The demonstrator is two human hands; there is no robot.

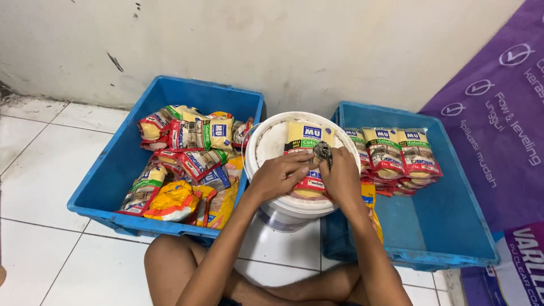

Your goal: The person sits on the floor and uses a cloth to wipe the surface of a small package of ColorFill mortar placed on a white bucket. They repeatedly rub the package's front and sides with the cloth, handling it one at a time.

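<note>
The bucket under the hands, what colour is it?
White; the bucket shows best in the head view.

Two bare forearms in view, no sleeves reaching the wrists or elbows. Left hand (pixel 277 174) and right hand (pixel 341 177) both ungloved; no rings, watch or bracelets to be seen on fingers or wrists. Fingernails short, detail too small to tell more. Legs bare at knees and shins along the bottom edge. A narrow strip of dark garment shows at the lap, kind unclear.
</note>
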